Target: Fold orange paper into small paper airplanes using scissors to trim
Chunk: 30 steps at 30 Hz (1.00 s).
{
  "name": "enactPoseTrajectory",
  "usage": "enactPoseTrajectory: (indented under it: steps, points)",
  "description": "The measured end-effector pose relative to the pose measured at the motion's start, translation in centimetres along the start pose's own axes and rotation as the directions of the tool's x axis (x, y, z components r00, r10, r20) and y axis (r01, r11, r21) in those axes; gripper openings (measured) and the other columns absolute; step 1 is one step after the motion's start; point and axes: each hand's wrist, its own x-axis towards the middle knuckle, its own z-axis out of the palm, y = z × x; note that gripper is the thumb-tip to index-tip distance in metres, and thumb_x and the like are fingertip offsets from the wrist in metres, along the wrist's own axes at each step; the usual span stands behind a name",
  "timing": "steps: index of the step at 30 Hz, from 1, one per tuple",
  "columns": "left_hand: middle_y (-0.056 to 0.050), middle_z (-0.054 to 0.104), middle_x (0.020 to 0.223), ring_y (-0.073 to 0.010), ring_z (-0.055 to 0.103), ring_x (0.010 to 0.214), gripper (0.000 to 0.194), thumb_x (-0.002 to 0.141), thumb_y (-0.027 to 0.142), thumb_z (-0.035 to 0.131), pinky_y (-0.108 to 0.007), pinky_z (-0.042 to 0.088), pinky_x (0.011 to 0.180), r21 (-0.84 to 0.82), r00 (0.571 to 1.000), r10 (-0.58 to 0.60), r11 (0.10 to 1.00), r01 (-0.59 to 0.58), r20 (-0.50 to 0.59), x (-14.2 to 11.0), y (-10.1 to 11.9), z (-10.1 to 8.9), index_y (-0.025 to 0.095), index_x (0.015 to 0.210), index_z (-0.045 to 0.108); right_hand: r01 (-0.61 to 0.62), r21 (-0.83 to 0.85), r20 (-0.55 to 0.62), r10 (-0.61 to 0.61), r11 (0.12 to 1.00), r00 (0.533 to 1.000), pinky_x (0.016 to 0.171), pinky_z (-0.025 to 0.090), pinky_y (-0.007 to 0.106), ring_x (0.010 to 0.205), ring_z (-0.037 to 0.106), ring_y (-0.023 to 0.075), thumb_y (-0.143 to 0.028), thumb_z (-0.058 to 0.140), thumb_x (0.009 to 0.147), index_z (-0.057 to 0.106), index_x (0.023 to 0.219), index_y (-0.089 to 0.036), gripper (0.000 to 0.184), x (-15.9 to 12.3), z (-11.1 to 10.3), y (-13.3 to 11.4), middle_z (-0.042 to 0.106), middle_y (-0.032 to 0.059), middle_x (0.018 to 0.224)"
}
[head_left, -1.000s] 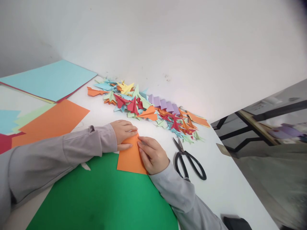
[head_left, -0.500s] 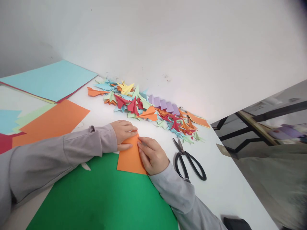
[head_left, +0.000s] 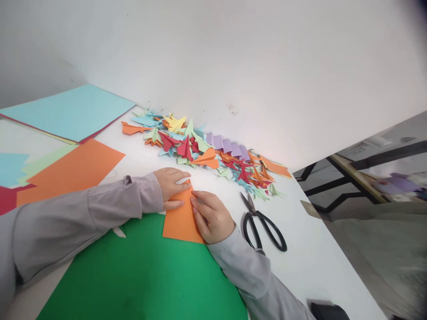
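Head view: our left hand [head_left: 171, 186] lies palm down on the upper left part of a folded, bright orange sheet of paper [head_left: 182, 222], its fingers spread, with a gap between the thumb and the others. Our right hand [head_left: 215, 218] is curled at the sheet's right edge, its fingers drawn narrow and pinching the paper near the upper end. The sheet lies between our hands, its lower part over a large green sheet [head_left: 143, 271] and its narrow upper tip beyond that, on the white desk [head_left: 310, 258].

To the right of our right hand we have black-handled scissors [head_left: 254, 212], blades parted and pointing toward the wall [head_left: 233, 66]. Farther back, a long heap of small folded paper planes [head_left: 207, 158] in red, orange, yellow, pale green and light blue runs beside the wall, with a row of purple folded pieces [head_left: 227, 146] along its back. Flat orange slips [head_left: 276, 167] lie at its right end.

On our left, a light blue stack of large sheets [head_left: 73, 111] sits behind overlapping orange sheets [head_left: 80, 164], and pale green paper [head_left: 46, 164] shows beside them. A black object [head_left: 328, 311] is cut off at the bottom edge, to the right of our right sleeve [head_left: 253, 271].
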Motion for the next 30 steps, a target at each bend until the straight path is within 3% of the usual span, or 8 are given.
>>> enactPoseTrajectory:
  steps: [10, 30]
  points:
    - [-0.012, 0.054, 0.122, -0.0293, 0.048, 0.107, 0.048, 0.078, 0.041, 0.046, -0.046, 0.037, 0.092, -0.046, 0.999, 0.028, 0.999, -0.027, 0.021, 0.22, -0.17, -0.01, 0.012, 0.115, 0.054, -0.009, 0.001, 0.007, 0.009, 1.0, 1.0, 0.077, 0.055, 0.039, 0.092, 0.059, 0.0223, -0.01, 0.047, 0.078, 0.063, 0.093, -0.015, 0.022, -0.01, 0.0, 0.02, 0.064, 0.0151, 0.1]
    - [-0.015, 0.053, 0.12, -0.0296, 0.048, 0.106, 0.049, 0.078, 0.043, 0.045, -0.045, 0.037, 0.092, -0.05, 1.0, 0.023, 0.998, -0.024, -0.01, 0.12, -0.26, 0.14, 0.012, 0.115, 0.054, -0.001, 0.003, 0.008, 0.001, 1.0, 1.0, 0.077, 0.055, 0.038, 0.091, 0.059, 0.0229, -0.009, 0.048, 0.077, 0.064, 0.09, -0.011, 0.021, 0.12, -0.09, -0.16, 0.064, 0.0174, 0.097]
